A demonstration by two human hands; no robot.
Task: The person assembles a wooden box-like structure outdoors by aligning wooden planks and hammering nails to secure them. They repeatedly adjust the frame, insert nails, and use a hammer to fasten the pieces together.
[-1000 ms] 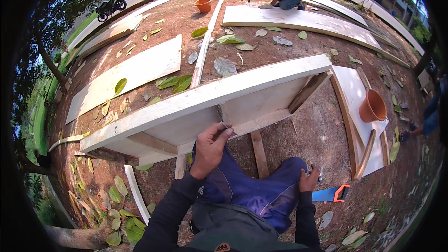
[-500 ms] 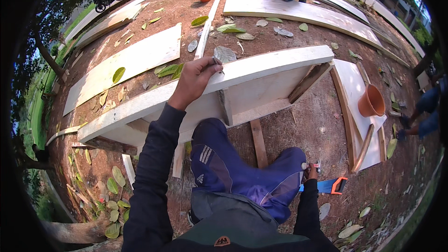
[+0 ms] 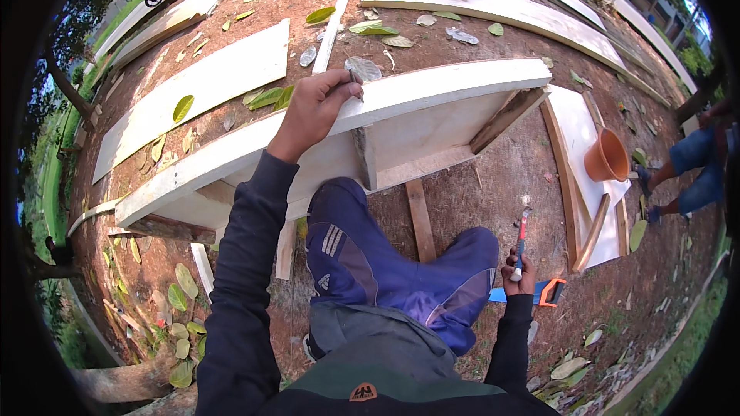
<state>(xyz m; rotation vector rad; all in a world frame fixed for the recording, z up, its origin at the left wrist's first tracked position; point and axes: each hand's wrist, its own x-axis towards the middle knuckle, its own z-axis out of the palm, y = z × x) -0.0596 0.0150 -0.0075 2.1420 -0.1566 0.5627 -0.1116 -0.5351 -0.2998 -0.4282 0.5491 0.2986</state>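
Nearest, beside the right knee, the person's right hand (image 3: 521, 271) has its fingers curled around the handle of a hammer (image 3: 522, 237), with a saw (image 3: 539, 293) lying on the ground just beyond the wrist. Farther out, the left hand (image 3: 312, 114) pinches a thin nail (image 3: 355, 78) between thumb and fingertips, at the top edge of a wooden frame (image 3: 455, 82), roughly in line with its middle crossbar (image 3: 365, 160). Good practice here, by judgement, would be holding the nail square to the edge, bracing the frame, tapping lightly and keeping fingertips low.
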